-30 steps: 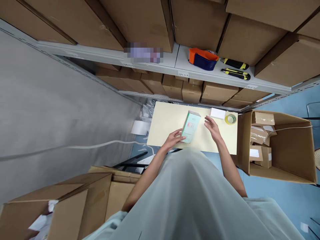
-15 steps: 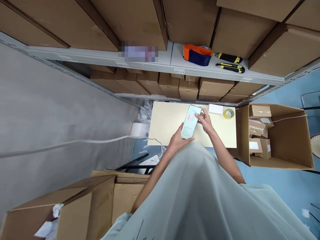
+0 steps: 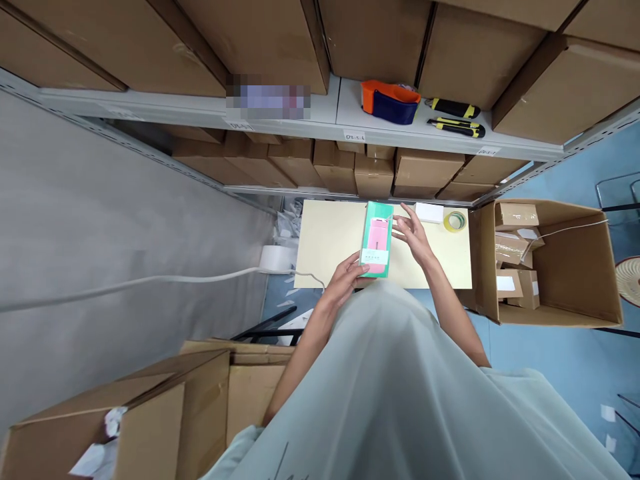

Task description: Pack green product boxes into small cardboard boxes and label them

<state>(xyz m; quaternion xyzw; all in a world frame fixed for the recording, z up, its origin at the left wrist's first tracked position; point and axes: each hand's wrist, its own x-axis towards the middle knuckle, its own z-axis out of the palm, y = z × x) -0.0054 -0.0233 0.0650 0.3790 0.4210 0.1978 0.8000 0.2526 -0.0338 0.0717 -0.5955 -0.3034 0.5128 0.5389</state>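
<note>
A small green product box [image 3: 371, 215] with a pink device pictured on its face is held above the pale tabletop [image 3: 327, 230]. My left hand [image 3: 346, 277] grips its lower end, thumb across the front. Beside the box's upper right edge is my right hand [image 3: 414, 235], fingers spread and apart from one another; whether a fingertip touches the box I cannot tell. Just beyond that hand lie a white box [image 3: 429, 213] and a roll of tape [image 3: 455, 221].
A shelf [image 3: 320, 120] with cardboard boxes spans the back, bearing two utility knives [image 3: 455, 109] and an orange-and-blue tape dispenser [image 3: 391, 103]. On the right stands an open carton [image 3: 575, 267] with small parcels. A white roll [image 3: 275, 259] and cable [image 3: 175, 279] are left.
The box has been turned over, from its pale printed side to the green side with the pink picture. My right hand has let go and opened; the left has kept hold.
</note>
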